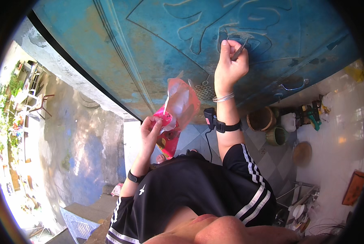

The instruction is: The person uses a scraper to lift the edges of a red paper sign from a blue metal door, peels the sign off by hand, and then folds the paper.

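Observation:
My right hand (pixel 233 62) is raised against a worn blue door panel (pixel 157 55) with raised line patterns. Its fingers are closed on a small dark blade-like tool (pixel 238 52), whose tip is near a scraped patch of the panel. Lower and to the left, my left hand (pixel 150 130) grips the edge of a pink and red plastic bag (pixel 182 102). The bag's mouth gapes upward, and its whitish inside shows. Bracelets and a black strap with a cabled device (pixel 211 118) are on my right arm.
A curved metal handle (pixel 294 86) is on the door's lower right. Woven baskets (pixel 261 119), a white plastic container (pixel 288 122) and a round brown object (pixel 302 154) stand on the right. A pale wall edge (pixel 69 73) borders the door's left, with a chair (pixel 41 105) outside.

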